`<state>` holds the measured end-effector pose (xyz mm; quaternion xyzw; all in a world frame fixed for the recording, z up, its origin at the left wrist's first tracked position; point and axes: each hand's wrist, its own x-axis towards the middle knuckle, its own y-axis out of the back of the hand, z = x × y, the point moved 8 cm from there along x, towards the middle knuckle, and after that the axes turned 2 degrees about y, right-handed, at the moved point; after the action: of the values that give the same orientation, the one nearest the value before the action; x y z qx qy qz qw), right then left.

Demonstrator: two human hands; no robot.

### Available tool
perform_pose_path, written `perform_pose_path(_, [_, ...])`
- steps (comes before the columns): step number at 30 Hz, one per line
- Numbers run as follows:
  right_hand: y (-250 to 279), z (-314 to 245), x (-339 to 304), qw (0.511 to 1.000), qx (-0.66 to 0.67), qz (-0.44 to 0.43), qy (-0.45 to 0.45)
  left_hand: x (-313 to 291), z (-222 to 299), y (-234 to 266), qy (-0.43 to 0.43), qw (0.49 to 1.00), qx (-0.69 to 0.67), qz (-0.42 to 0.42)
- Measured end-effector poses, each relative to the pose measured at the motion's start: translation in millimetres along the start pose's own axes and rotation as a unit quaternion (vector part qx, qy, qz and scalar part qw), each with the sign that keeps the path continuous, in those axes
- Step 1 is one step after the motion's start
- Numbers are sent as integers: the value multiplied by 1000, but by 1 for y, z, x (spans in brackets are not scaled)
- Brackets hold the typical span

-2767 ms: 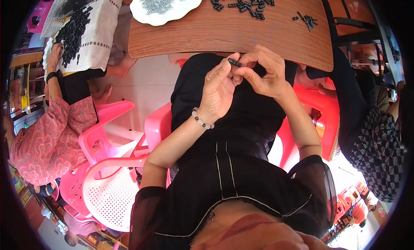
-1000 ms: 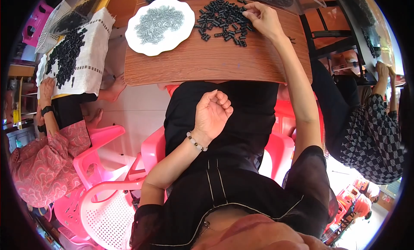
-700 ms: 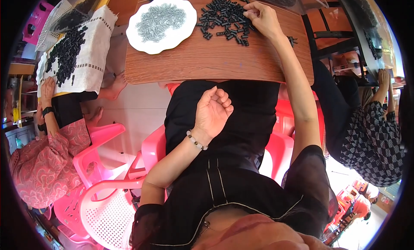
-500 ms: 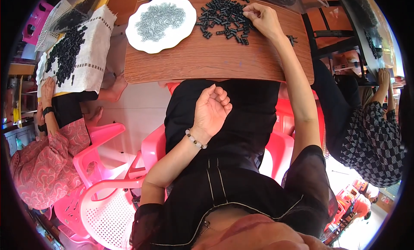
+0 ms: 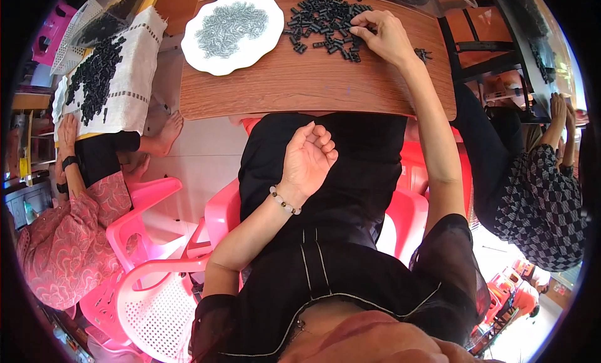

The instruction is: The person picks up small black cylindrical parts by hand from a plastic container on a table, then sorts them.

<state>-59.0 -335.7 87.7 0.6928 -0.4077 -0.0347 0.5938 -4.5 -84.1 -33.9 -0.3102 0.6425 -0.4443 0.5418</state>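
Note:
My right hand (image 5: 385, 34) reaches over the far side of the table. Its thumb and forefinger close on a small black cylindrical piece at the right edge of a loose pile of black cylindrical pieces (image 5: 319, 19). The fingertips partly hide that piece. My left hand (image 5: 311, 159) hangs palm up above my lap, short of the table edge. Its fingers curl loosely and the bare palm shows nothing in it. A beaded bracelet circles that wrist. Left of the pile stands a white scalloped plate (image 5: 216, 64) with many small clear and silvery parts (image 5: 231, 28) heaped on it.
The brown wooden table (image 5: 269, 94) ends just in front of my lap. A few dark pieces (image 5: 423, 54) lie right of my wrist. Pink plastic chairs (image 5: 156, 306) stand at left. People work on both sides; the left one's cloth-covered table (image 5: 134, 69) bears more black pieces.
My right hand has shifted slightly left and down along the pile's edge, its fingers lower among the pieces. My left hand stays nearly where it was. The view has tilted a little.

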Motion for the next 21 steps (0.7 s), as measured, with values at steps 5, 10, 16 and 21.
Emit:
perform_pose_path(5, [-6,8,-1,998,2,-36,-50,2,1,2,1,1000,-1,7])
perform_pose_path(10, [2,-9,-4,999,28,-19,-40,0,10,1,-42,998,35,11])
perform_pose_path(16, [12,-99,-30,977,200,-60,51,-10,41,-20,-189,967,170,12])
perform_pose_path(21, [-2,-159,-56,955,246,-103,127,-17,55,-33,-258,943,212,3])
